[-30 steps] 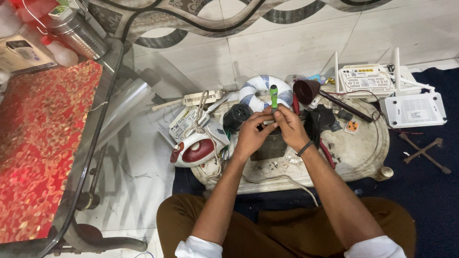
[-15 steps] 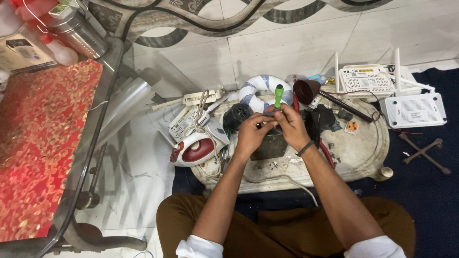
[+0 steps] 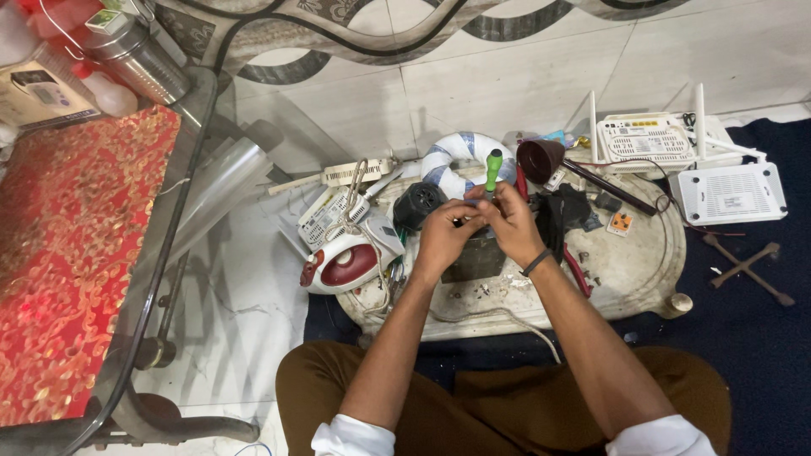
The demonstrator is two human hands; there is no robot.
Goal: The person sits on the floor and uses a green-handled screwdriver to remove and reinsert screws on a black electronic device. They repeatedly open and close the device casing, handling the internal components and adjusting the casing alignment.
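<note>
Screwdriver handle: glossy green plastic. Clothes iron: shiny red-and-white plastic. Low tray table: pale, scuffed, matt surface. Canister far left: polished metal. Floor: smooth glossy tile.

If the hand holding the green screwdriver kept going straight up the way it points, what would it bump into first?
Probably the white ring wrapped in blue tape. The right hand points away from the person, with the green-handled screwdriver sticking out ahead, and the ring lies just beyond it on the low table. Depth is hard to judge from above.
</note>
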